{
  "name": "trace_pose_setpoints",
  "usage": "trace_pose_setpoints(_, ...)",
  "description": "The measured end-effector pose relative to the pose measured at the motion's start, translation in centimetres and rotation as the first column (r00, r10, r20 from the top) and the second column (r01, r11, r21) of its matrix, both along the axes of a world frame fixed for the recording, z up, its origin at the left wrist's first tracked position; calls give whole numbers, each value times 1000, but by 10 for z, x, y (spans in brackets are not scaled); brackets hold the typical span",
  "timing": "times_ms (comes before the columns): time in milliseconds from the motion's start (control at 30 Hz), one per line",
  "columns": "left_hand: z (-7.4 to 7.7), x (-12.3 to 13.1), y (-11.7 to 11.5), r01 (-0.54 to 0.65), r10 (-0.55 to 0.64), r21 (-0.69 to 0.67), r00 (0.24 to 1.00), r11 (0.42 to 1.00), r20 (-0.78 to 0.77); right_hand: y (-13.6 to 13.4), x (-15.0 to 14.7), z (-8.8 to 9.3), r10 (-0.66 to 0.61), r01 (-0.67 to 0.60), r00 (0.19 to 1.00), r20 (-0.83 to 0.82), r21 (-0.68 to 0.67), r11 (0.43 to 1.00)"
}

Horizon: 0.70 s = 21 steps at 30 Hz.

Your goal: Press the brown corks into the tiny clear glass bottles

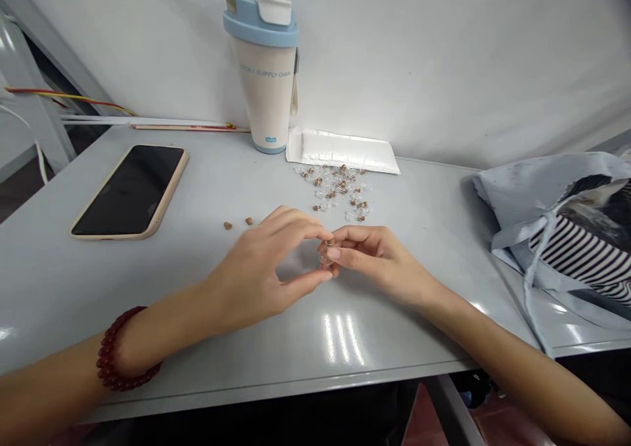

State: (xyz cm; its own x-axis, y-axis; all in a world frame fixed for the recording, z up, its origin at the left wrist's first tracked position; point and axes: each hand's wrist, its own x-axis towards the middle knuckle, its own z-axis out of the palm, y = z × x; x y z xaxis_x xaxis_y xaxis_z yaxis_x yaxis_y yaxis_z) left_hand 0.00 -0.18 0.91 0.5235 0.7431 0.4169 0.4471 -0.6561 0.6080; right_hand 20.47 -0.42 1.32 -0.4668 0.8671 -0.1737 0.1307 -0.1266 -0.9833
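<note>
A tiny clear glass bottle (324, 256) with a brown cork is held upright between both hands, above the front middle of the table. My right hand (377, 255) is closed on it, with thumb and index finger pinching its side. My left hand (263, 262) spans it, the index fingertip at the cork and the thumb near the base. Fingers partly cover the bottle. Two loose corks (249, 221) lie beyond my left hand. Behind my right hand, a pile of similar small corked bottles (340, 184) is spread on the grey table (197, 360).
A blue-lidded tumbler (269, 91) stands at the back by the wall. Beside it lies a white padded packet (348, 152). A phone (131, 190) rests at the left. On the right sits a light-blue drawstring bag (513, 193) with its cord hanging over the table's front edge.
</note>
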Motion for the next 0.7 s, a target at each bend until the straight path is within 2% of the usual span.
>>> trace_pose_setpoints(200, -5, 1, 1, -16, 17, 31, 999, 999, -40, 1, -3, -6, 30, -41, 994, -102, -116, 992)
trace_pose_setpoints(300, -5, -1, 1, 3, 0, 63, 999, 998, -52, 0, -3, -6, 46, -58, 994, -97, -124, 991)
trace_pose_setpoints(533, -9, -4, 5, 51, -45, 45, 992, 998, -114, -2, -3, -7, 50, -69, 993, -109, -183, 981)
trace_pose_setpoints(633, -13, -4, 7, 15, -14, 6, 992, 1000, -129, 3, -2, -9, 8, -33, 993, -120, -206, 978)
trace_pose_setpoints(700, -14, -5, 9, -55, 52, -24, 991, 998, -125, 9, 2, -11, -81, 58, 989, -120, -186, 981)
